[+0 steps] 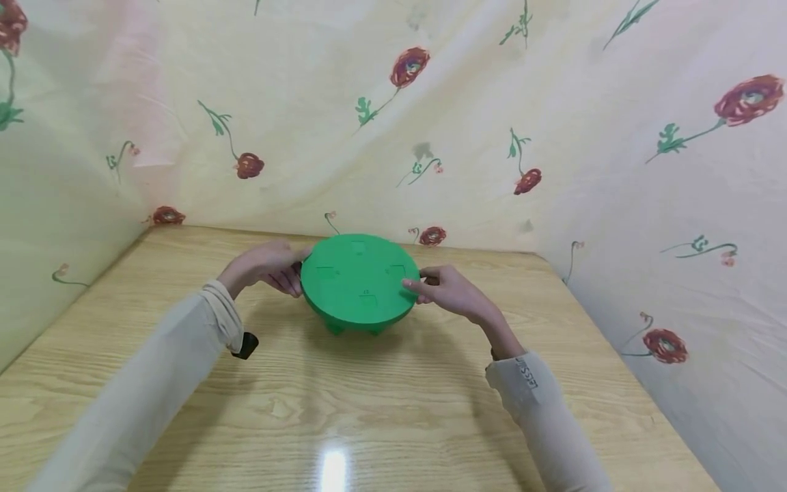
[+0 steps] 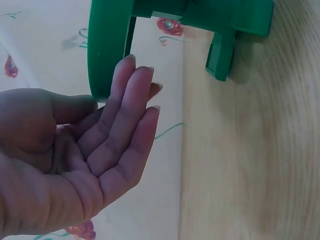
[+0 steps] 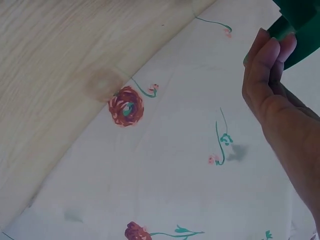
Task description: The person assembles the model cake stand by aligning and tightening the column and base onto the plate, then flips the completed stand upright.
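A small green round stool (image 1: 359, 280) with short legs is held by its rim near the far side of the table. My left hand (image 1: 273, 266) grips the rim at the left. In the left wrist view, the thumb of this hand (image 2: 95, 145) lies against the rim's edge and its fingers reach under the stool top (image 2: 110, 45). At the right my right hand (image 1: 451, 290) holds the rim, thumb on top and fingers below. The right wrist view shows the fingers of that hand (image 3: 272, 85) curled at the green underside (image 3: 300, 45).
The wood-grain table (image 1: 344, 403) reaches back to a flower-printed cloth (image 1: 307, 102) that hangs behind it and along both sides. A small black piece (image 1: 246, 345) shows at the left sleeve's cuff. Glare lies on the table's near part.
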`<move>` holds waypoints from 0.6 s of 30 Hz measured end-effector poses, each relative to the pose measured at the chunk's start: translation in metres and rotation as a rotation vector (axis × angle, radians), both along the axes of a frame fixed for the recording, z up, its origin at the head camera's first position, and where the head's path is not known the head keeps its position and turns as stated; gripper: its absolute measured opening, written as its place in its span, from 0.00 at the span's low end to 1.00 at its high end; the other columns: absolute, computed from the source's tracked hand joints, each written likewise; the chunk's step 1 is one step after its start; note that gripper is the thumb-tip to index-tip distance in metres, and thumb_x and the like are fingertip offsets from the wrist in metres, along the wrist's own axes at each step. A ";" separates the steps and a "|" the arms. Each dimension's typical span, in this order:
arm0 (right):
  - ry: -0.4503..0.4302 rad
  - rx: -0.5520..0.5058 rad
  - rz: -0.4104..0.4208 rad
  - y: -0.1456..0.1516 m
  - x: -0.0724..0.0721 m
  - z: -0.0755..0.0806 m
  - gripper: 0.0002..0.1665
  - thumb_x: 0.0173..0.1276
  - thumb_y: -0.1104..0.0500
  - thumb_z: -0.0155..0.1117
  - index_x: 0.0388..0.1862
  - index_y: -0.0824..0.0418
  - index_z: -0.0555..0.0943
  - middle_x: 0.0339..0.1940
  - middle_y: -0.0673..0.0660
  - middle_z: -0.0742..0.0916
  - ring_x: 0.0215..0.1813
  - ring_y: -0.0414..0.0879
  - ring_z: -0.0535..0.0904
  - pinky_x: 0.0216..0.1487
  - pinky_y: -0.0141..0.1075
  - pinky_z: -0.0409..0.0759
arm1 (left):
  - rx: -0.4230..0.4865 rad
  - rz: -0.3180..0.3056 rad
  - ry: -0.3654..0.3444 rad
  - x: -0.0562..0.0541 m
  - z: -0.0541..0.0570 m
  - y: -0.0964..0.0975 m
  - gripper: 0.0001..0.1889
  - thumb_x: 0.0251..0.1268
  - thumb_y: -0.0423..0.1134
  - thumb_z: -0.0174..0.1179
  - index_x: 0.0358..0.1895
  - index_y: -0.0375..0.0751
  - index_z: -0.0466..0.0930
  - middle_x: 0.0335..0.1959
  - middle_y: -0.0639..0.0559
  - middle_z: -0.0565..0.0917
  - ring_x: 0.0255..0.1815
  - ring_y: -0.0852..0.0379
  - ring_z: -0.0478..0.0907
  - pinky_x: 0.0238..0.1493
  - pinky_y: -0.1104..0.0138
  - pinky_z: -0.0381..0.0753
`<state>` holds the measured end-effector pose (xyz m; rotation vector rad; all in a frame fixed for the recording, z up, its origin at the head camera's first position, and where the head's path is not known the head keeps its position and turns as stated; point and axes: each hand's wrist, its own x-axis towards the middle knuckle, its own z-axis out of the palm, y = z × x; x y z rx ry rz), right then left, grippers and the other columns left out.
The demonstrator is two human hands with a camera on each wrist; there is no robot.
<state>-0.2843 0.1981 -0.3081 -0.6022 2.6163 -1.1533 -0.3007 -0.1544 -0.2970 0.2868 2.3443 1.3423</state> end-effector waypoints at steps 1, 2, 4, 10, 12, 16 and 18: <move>-0.005 -0.003 0.011 0.001 0.000 -0.001 0.28 0.80 0.48 0.61 0.63 0.71 0.80 0.41 0.57 0.89 0.47 0.59 0.85 0.54 0.53 0.81 | 0.001 0.006 0.008 -0.001 -0.002 0.000 0.29 0.87 0.49 0.43 0.33 0.29 0.83 0.20 0.49 0.85 0.23 0.56 0.86 0.35 0.63 0.87; -0.010 -0.007 0.022 0.001 -0.001 -0.001 0.29 0.79 0.48 0.62 0.64 0.71 0.80 0.43 0.57 0.90 0.49 0.60 0.85 0.56 0.56 0.80 | 0.005 0.008 0.022 -0.001 -0.003 -0.001 0.29 0.87 0.47 0.43 0.34 0.27 0.83 0.20 0.49 0.85 0.23 0.56 0.86 0.35 0.63 0.87; -0.023 -0.019 0.037 0.003 -0.001 -0.003 0.31 0.78 0.48 0.64 0.68 0.71 0.77 0.44 0.58 0.90 0.52 0.62 0.85 0.59 0.59 0.78 | 0.019 0.013 0.055 -0.001 -0.007 -0.001 0.26 0.87 0.44 0.43 0.42 0.23 0.84 0.19 0.50 0.84 0.24 0.56 0.86 0.36 0.64 0.87; -0.036 -0.053 0.049 0.008 0.000 -0.011 0.47 0.72 0.50 0.71 0.80 0.70 0.63 0.44 0.63 0.89 0.53 0.60 0.83 0.58 0.56 0.78 | 0.126 -0.029 0.185 -0.001 -0.022 -0.004 0.24 0.87 0.36 0.44 0.72 0.19 0.66 0.23 0.49 0.83 0.26 0.58 0.83 0.44 0.57 0.88; -0.018 -0.060 0.064 0.010 0.000 -0.015 0.48 0.72 0.52 0.72 0.80 0.71 0.61 0.43 0.62 0.88 0.50 0.57 0.83 0.54 0.53 0.79 | 0.177 -0.059 0.208 0.000 -0.028 -0.009 0.24 0.87 0.35 0.44 0.74 0.20 0.64 0.26 0.47 0.83 0.29 0.57 0.82 0.47 0.55 0.87; 0.012 -0.078 0.075 0.013 -0.002 -0.022 0.49 0.71 0.53 0.73 0.81 0.71 0.59 0.42 0.58 0.88 0.46 0.50 0.83 0.49 0.46 0.79 | 0.287 -0.153 0.211 -0.001 -0.043 -0.019 0.25 0.87 0.36 0.43 0.77 0.24 0.61 0.34 0.44 0.83 0.36 0.54 0.83 0.51 0.58 0.85; 0.016 -0.100 0.079 0.014 -0.003 -0.025 0.50 0.71 0.54 0.73 0.81 0.72 0.58 0.43 0.59 0.88 0.47 0.49 0.83 0.50 0.45 0.80 | 0.340 -0.193 0.193 -0.002 -0.050 -0.023 0.26 0.87 0.36 0.43 0.79 0.26 0.58 0.37 0.44 0.82 0.38 0.54 0.82 0.52 0.61 0.84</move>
